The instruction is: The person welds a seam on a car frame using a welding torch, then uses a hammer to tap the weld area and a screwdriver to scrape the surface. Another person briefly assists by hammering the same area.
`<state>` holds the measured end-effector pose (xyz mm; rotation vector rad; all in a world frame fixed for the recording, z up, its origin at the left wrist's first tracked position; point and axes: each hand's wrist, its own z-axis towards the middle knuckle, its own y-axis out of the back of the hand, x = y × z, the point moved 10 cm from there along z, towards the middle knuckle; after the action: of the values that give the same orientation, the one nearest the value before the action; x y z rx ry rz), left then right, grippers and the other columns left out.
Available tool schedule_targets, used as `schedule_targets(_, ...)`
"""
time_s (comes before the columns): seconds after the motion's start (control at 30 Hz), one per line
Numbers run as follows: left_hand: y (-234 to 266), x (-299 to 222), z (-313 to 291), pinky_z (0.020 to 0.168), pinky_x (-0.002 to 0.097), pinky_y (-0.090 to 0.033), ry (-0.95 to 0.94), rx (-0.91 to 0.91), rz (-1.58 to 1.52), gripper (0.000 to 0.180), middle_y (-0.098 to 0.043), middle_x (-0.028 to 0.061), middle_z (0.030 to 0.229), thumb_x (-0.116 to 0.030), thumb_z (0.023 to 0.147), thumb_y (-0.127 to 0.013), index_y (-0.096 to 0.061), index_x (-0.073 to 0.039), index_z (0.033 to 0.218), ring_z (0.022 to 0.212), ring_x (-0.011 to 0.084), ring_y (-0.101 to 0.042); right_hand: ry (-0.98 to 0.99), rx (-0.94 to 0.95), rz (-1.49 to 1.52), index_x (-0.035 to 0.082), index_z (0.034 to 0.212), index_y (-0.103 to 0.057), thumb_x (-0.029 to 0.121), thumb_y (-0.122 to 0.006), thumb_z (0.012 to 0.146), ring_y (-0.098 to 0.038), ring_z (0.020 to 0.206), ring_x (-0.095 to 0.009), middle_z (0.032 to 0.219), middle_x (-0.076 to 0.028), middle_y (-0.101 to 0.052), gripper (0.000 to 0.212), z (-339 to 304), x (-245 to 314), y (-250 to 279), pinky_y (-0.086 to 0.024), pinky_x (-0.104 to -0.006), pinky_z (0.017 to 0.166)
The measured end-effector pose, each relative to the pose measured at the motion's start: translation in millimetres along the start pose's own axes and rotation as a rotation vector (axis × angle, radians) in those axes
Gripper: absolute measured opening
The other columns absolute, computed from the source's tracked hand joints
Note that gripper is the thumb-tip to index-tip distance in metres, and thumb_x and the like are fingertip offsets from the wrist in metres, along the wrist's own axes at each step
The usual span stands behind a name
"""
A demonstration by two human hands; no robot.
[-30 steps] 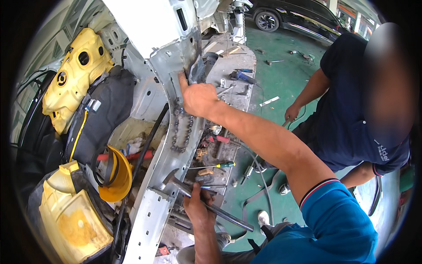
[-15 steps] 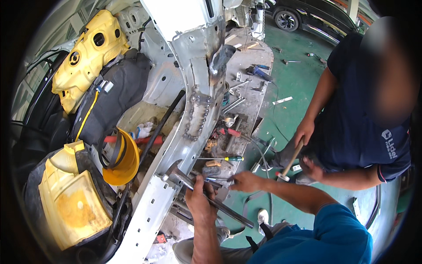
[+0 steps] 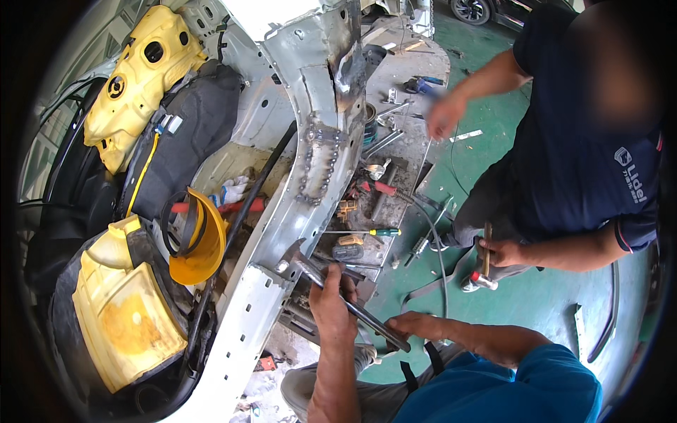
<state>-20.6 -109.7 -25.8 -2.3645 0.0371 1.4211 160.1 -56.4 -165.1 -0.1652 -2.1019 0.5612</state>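
My left hand (image 3: 334, 304) is wrapped round the middle of the handle of a hammer (image 3: 377, 328). Its metal head touches the bare metal of the car body frame (image 3: 243, 310), below a rectangular seam of weld spots (image 3: 321, 166). My right hand (image 3: 417, 326) is closed beside the rear end of that handle; what its fingers hold is hidden. Across from me, a co-worker in a dark shirt grips a wooden-handled hammer (image 3: 485, 271) in one hand. The co-worker's other hand (image 3: 446, 116) is blurred and stretched toward the bench.
Tools lie on the grey work platform (image 3: 416, 63): a screwdriver (image 3: 374, 232), a power-tool battery (image 3: 347, 248), a blue grinder (image 3: 422, 85) and a red-handled torch (image 3: 384, 188) with its cable. A yellow welding helmet (image 3: 201, 247) and yellow foam parts (image 3: 134, 324) sit inside the car body.
My right hand has moved back toward the handle's end, away from the platform. The co-worker has lowered the wooden-handled hammer and stretched the other arm toward the platform. The view has shifted slightly.
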Motion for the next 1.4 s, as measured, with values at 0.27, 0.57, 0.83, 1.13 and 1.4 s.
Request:
schedule_targets(0.27,1,-2,-1,0.059,0.0309,-0.046,-0.009,-0.01,-0.03,0.027,-0.059,0.0023,0.073,-0.029,0.108,-0.067,-0.067,-0.003,0.112,0.056,0.0121,-0.051,0.027,0.006,0.027,0.005,0.135,-0.071,0.049,-0.043,0.119,-0.07,0.1,-0.016,0.109,-0.007,-0.077,0.055,13,8,-2,-0.055,-0.0338,0.092)
schedule_targets(0.57,5,-5,2,0.058,0.0317,-0.047,-0.025,-0.028,-0.027,0.027,-0.059,0.0026,0.073,-0.029,0.108,-0.067,-0.068,-0.002,0.11,0.056,0.0127,-0.051,0.065,0.005,-0.01,0.005,0.133,-0.071,0.051,-0.044,0.118,-0.067,0.09,-0.013,0.099,-0.003,-0.072,0.055,20,8,-4,-0.057,-0.0321,0.083)
schedule_targets(0.83,5,-6,5,0.058,0.031,-0.047,-0.013,-0.032,0.001,0.026,-0.059,0.0022,0.073,-0.029,0.107,-0.068,-0.068,-0.004,0.109,0.056,0.0126,-0.051,0.077,0.002,0.032,0.006,0.133,-0.071,0.051,-0.046,0.118,-0.069,0.088,-0.013,0.098,-0.003,-0.073,0.054,23,12,-3,-0.058,-0.0319,0.081)
schedule_targets(1.13,2,-7,10,0.058,0.0301,-0.046,-0.033,0.0,-0.007,0.024,-0.06,0.0022,0.072,-0.028,0.107,-0.068,-0.067,-0.004,0.11,0.056,0.0127,-0.052,0.067,-0.011,0.038,0.006,0.128,-0.074,0.05,-0.048,0.117,-0.07,0.09,-0.013,0.099,-0.002,-0.076,0.052,23,23,-7,-0.058,-0.0325,0.082)
schedule_targets(1.4,3,-9,12,0.059,0.0301,-0.047,-0.037,-0.01,-0.013,0.023,-0.06,0.0023,0.072,-0.027,0.108,-0.067,-0.066,-0.004,0.109,0.057,0.0134,-0.053,0.082,-0.035,0.042,0.005,0.118,-0.076,0.053,-0.046,0.117,-0.068,0.093,-0.013,0.099,-0.003,-0.075,0.057,23,31,-6,-0.055,-0.0333,0.085)
